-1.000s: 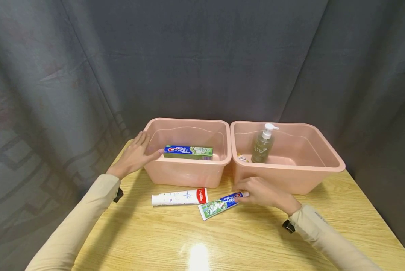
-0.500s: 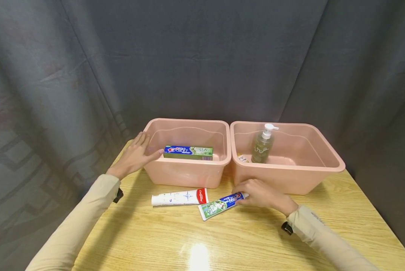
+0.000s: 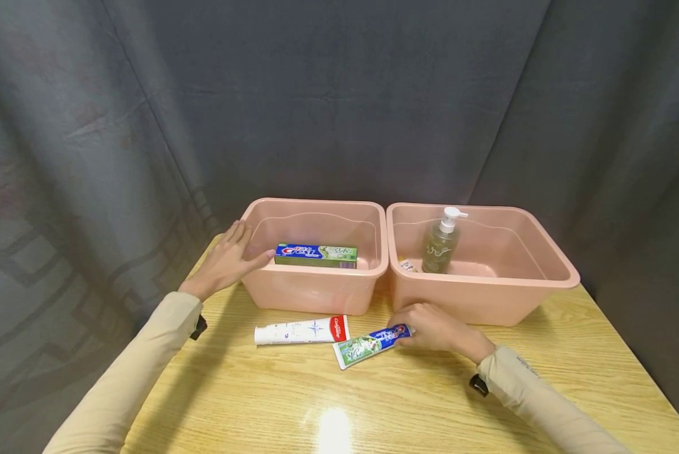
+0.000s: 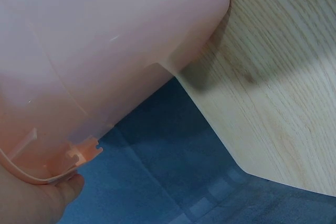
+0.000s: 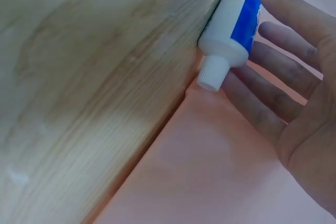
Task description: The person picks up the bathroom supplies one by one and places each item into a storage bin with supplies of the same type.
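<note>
Surface [image 3: 271, 403]: pale wood grain, glare on the near part, which the frame cuts off; wood stretches forward of the tubes and out to the right edge.
Green-and-blue tube [image 3: 367, 346]: lies slantwise on the wood before the right bin [image 3: 481, 299]; the hand hides its cap from above.
Right hand [image 3: 435, 328]: fingers loosely curved about the cap end, close to the bin wall; firmness cannot be told.
White tube [image 3: 296, 331]: just beside, before the left bin [image 3: 316, 293].
Left hand [image 3: 220, 261]: fingers extended, resting on the left bin's rim.
Bin contents: a carton [image 3: 315, 255] left; a pump bottle [image 3: 439, 249] and a half-hidden packet [image 3: 407, 265] right.
Backdrop: dark grey curtain [image 3: 328, 107].
</note>
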### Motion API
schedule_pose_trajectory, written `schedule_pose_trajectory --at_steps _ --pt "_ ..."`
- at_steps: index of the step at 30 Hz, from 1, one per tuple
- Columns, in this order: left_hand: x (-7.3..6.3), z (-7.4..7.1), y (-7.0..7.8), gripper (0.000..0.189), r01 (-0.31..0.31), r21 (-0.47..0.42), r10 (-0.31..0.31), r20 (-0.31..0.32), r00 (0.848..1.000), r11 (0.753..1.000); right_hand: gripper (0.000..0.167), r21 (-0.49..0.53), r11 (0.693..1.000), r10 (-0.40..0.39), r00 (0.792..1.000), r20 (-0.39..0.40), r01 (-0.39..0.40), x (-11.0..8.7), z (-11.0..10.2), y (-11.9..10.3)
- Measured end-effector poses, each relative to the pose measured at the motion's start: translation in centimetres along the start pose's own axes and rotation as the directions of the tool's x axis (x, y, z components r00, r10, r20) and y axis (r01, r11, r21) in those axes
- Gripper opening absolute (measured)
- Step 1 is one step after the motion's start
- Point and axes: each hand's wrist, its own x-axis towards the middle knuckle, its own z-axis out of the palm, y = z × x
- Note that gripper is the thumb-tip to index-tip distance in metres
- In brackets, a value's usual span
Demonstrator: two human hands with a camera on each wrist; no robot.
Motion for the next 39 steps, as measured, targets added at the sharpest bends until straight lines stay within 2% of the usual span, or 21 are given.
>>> schedule_pose_trajectory --at_steps 16,29,39 --pt "0.0 0.0 0.0 0.101 0.001 -0.005 -0.001 -0.001 1.000 1.000 0.037 0.158 0.987 -0.005 1.000 0.017 0.002 -0.2 1.2 0.5" --pt "0.0 0.1 0.0 0.101 -0.007 0.001 0.007 -0.012 1.000 1.000 0.042 0.209 0.978 -0.003 1.000 0.017 0.000 -0.5 1.9 0.3" --pt "-0.1 0.0 0.1 0.102 0.005 -0.007 -0.005 0.003 1.000 1.000 0.037 0.237 0.971 0.033 0.999 0.024 -0.038 -0.6 2.2 0.2"
